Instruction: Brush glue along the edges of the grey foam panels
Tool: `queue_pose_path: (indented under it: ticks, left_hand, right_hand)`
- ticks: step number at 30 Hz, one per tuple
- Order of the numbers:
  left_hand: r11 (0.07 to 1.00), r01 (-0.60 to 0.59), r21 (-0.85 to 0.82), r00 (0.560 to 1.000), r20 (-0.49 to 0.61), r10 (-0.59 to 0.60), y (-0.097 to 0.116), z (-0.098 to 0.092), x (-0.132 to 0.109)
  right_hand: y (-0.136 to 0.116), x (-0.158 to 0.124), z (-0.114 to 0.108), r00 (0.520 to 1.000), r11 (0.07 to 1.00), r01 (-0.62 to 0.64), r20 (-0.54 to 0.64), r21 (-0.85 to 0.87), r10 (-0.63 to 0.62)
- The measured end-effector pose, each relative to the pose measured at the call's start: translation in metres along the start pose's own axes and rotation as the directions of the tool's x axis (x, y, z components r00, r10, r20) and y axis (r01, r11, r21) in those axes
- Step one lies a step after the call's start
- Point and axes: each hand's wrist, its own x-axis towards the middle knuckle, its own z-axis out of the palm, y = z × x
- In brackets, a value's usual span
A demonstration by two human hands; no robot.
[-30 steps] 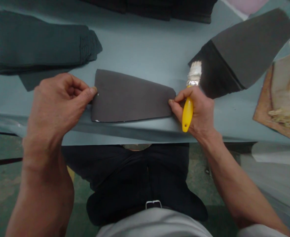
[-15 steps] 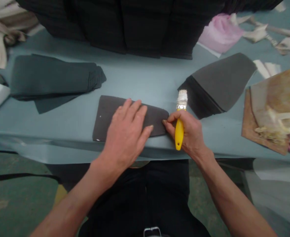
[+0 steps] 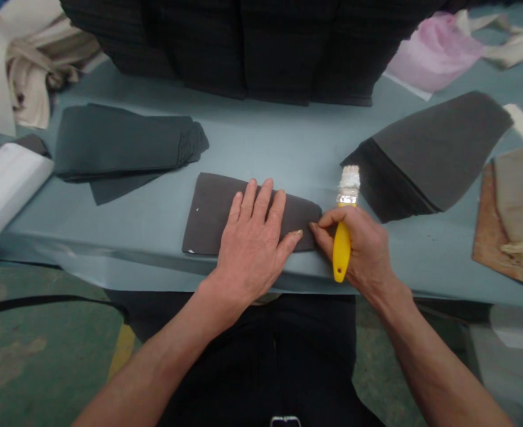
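Note:
A dark grey tapered piece (image 3: 210, 213), flat like sheet material, lies near the table's front edge with its narrow end to the right. My left hand (image 3: 257, 237) rests flat on it, fingers spread. At the narrow tip, the thumb and forefinger of my right hand (image 3: 363, 243) pinch the piece's edge. That same hand also holds a paintbrush (image 3: 342, 252) with a yellow handle, its white-coated bristles pointing away from me. Right of the brush lies a fanned stack of similar dark grey pieces (image 3: 443, 154). Another stack of dark pieces (image 3: 123, 142) sits to the left.
Tall black stacks (image 3: 261, 47) stand at the back of the blue-grey table (image 3: 270, 142). Pale cloth strips (image 3: 25, 77) and a white block (image 3: 12, 184) are on the left. Pink cloth (image 3: 443, 50) lies back right, near a stained container on a brown board (image 3: 486, 225).
The whole view has shifted, so everything appears farther right. My left fingers look slightly more spread on the piece. The right hand keeps its pinch and the brush.

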Motion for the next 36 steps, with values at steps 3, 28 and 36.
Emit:
queue_pose_path:
  ticks: [3, 28, 36]
  left_hand:
    - [1.000, -0.014, 0.002, 1.000, -0.027, 0.014, 0.000, 0.002, 0.000]
    - [0.999, 0.016, -0.043, 0.999, -0.027, -0.017, 0.005, 0.004, 0.000]
    - [0.998, -0.011, -0.062, 1.000, 0.009, 0.011, 0.001, 0.000, 0.000]
  right_hand:
    - [-0.002, 0.001, 0.000, 1.000, 1.000, 0.015, -0.027, -0.019, -0.016]
    - [-0.052, 0.034, 0.041, 0.927, 0.881, -0.213, -0.198, 0.423, 0.320]
    - [-0.048, 0.035, 0.054, 0.944, 0.948, -0.216, -0.199, 0.233, 0.263]
